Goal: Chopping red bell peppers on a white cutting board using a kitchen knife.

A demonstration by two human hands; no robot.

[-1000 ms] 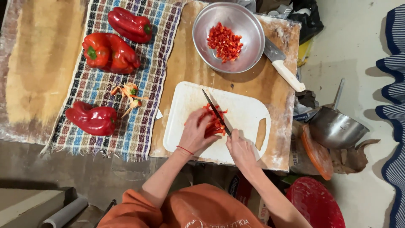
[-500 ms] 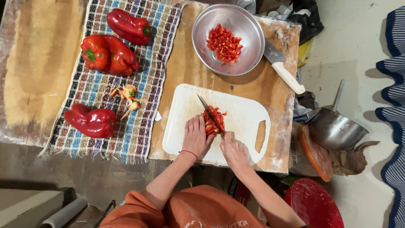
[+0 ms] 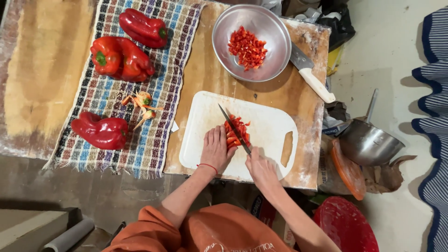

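Bare board (image 3: 266, 122) rt of pepper strips (image 3: 236, 131); bowl (image 3: 251, 43), spare knife (image 3: 310, 78) beyond.

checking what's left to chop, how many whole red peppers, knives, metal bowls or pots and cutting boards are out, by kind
whole red peppers: 3
knives: 2, one in the right hand over the pepper strips, one beside the bowl
metal bowls and pots: 2
cutting boards: 1
total: 8

Red peppers (image 3: 122, 56) on a multicoloured checked cloth (image 3: 158, 126), white cutting board (image 3: 268, 126), silver bowl (image 3: 275, 32)
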